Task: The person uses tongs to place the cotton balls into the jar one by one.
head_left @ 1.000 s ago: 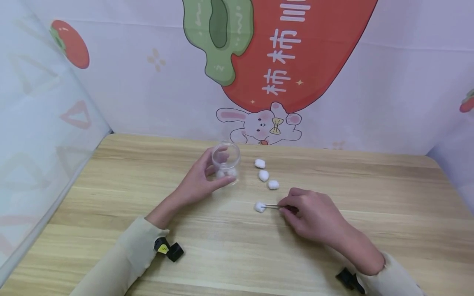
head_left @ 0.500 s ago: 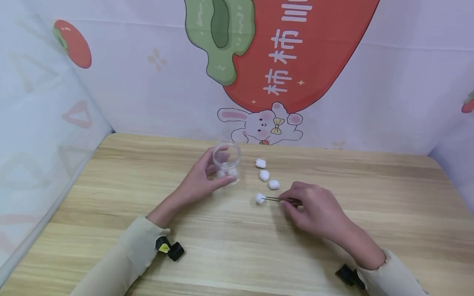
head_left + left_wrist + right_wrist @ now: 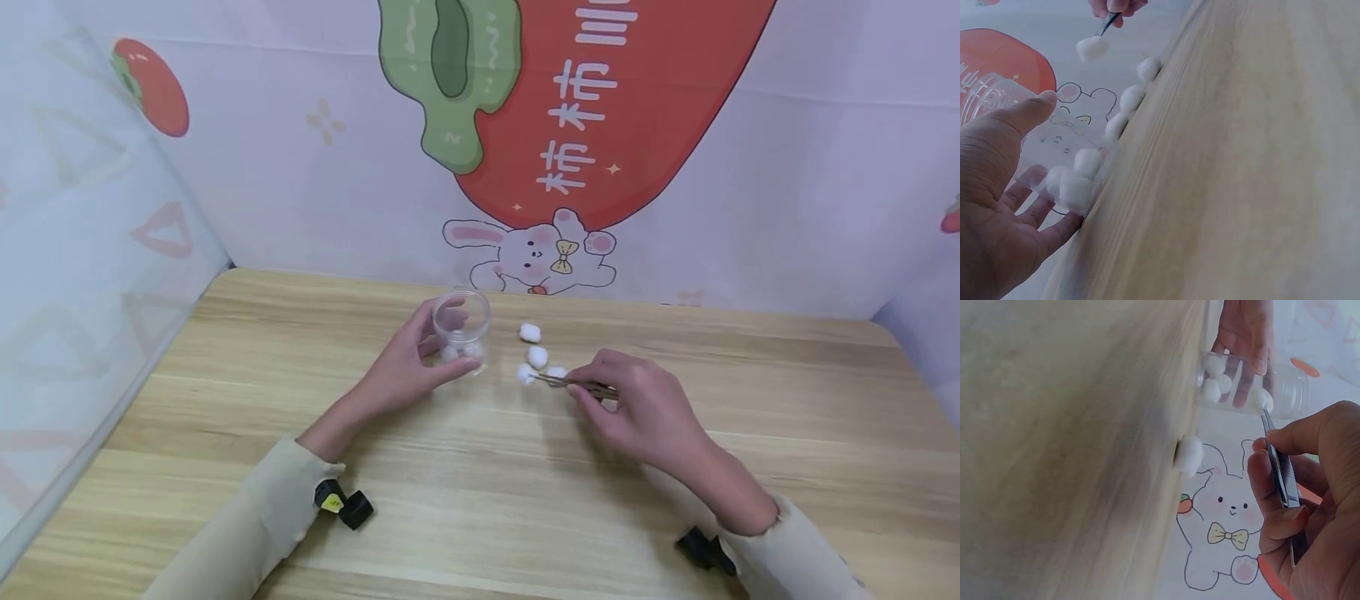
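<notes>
"on the wooden table [image 3: 450, 517], what is the left hand [image 3: 405, 362] doing?"

"it grips the clear jar [image 3: 467, 337], thumb on the near side and fingers behind. the jar stands upright, rim facing up, and neither shifts noticeably over the last second."

"and the right hand [image 3: 645, 408]?"

"that's where the change is. its fingers pinch the tweezers [image 3: 1284, 475], and the tips clasp a lifted cotton ball [image 3: 525, 373]. in the earliest view that ball appears to lie on the wood, nearer the person; now it is up in the air, farther forward, next to the row as seen from the head."

"which row?"

"three loose white balls to the right of the jar: the far one [image 3: 530, 333], the middle one [image 3: 537, 357] and the near one [image 3: 557, 372], the last partly hidden by the tweezers. all three keep their places."

"so is the lifted one in the jar?"

"no. from the right wrist it overlaps the jar's wall, but from the head it is plainly apart, off to the right."

"what does that mean for the work?"

"i'd judge the pick-up a success: the ball rides on the tweezer tips alone, so a steady squeeze matters most. too loose, and it could drop among the row."

"anything inside the jar?"

"at least three balls [image 3: 1075, 190], at the bottom; whether others hide there, i can't tell."
</notes>
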A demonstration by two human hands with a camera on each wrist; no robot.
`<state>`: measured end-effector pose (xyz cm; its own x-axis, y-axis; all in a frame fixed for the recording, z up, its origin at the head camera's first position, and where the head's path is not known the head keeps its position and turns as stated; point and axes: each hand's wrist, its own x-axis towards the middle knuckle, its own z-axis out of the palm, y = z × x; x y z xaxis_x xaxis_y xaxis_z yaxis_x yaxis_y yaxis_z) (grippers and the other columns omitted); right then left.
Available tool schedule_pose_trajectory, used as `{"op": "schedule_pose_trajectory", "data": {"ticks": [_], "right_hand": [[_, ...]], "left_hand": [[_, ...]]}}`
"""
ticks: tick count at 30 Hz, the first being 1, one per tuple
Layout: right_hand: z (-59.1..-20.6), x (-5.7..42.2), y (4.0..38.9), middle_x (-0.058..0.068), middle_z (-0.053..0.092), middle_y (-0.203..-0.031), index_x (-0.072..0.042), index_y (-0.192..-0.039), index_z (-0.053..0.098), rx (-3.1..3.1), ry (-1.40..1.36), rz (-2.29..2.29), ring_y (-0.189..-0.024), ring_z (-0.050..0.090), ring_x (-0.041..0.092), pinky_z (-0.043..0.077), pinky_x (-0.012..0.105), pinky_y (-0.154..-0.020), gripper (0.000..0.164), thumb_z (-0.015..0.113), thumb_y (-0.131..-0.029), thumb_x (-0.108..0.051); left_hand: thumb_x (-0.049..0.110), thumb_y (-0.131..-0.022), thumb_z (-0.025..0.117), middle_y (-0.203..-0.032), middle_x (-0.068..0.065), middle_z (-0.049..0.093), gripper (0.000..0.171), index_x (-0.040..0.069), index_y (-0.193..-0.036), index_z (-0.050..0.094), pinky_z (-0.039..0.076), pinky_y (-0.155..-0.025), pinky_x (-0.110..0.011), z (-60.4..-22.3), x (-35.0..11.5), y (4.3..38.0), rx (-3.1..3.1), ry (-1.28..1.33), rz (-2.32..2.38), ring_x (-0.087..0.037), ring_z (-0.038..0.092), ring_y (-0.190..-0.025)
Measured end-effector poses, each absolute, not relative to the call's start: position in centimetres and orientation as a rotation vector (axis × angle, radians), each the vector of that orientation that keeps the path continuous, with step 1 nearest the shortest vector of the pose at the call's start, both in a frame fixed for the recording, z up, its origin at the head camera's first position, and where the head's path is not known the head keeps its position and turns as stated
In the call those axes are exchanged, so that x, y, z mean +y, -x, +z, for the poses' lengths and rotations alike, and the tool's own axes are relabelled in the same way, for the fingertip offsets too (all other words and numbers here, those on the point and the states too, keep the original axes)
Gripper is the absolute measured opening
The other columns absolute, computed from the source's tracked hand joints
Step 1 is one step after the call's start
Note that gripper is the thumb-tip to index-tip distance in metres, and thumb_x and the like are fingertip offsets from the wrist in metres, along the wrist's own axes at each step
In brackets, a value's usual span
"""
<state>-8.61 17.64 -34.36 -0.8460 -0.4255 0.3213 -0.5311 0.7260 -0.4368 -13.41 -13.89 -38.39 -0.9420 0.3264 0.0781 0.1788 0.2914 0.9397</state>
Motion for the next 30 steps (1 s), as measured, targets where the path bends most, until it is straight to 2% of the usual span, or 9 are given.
{"op": "schedule_pose_trajectory", "data": {"ticks": [4,11,23,30], "right_hand": [[-34.0,17.3,8.9,-0.009,0.072,-0.081,-0.016,-0.097,0.085,-2.733,-0.747,0.790,-0.074,0.064,0.004,0.051,0.023,-0.062,0.008,0.081,-0.090,-0.012],[-33.5,16.8,9.4,-0.007,0.073,-0.084,-0.014,-0.099,0.085,-2.732,-0.715,0.853,-0.074,0.064,0.005,0.047,0.022,-0.060,0.009,0.083,-0.090,-0.012],[-32.4,16.4,10.3,-0.003,0.075,-0.085,-0.010,-0.101,0.084,-2.651,-0.740,0.904,-0.077,0.066,0.008,0.050,0.024,-0.063,0.011,0.082,-0.091,-0.010],[-31.5,15.7,11.1,-0.003,0.074,-0.083,-0.010,-0.100,0.084,-2.588,-0.774,0.973,-0.072,0.061,0.009,0.047,0.023,-0.059,0.010,0.082,-0.090,-0.009]], "left_hand": [[0.022,-0.089,0.088,-0.151,-0.008,0.059,0.082,0.025,-0.157,0.042,0.050,-0.121,-0.047,-38.4,-13.9,13.4,2.416,-0.475,1.737,-0.026,0.059,-0.143],[0.024,-0.089,0.088,-0.151,-0.005,0.060,0.080,0.035,-0.154,0.043,0.050,-0.121,-0.045,-38.3,-14.0,13.4,2.424,-0.472,1.725,-0.023,0.058,-0.144],[0.028,-0.088,0.089,-0.150,-0.003,0.061,0.080,0.032,-0.154,0.044,0.051,-0.121,-0.047,-38.4,-13.8,13.5,2.480,-0.480,1.682,-0.021,0.060,-0.143],[0.025,-0.087,0.089,-0.150,-0.004,0.062,0.080,0.032,-0.154,0.045,0.052,-0.120,-0.045,-38.6,-13.9,13.6,2.483,-0.493,1.697,-0.020,0.060,-0.142]]}}
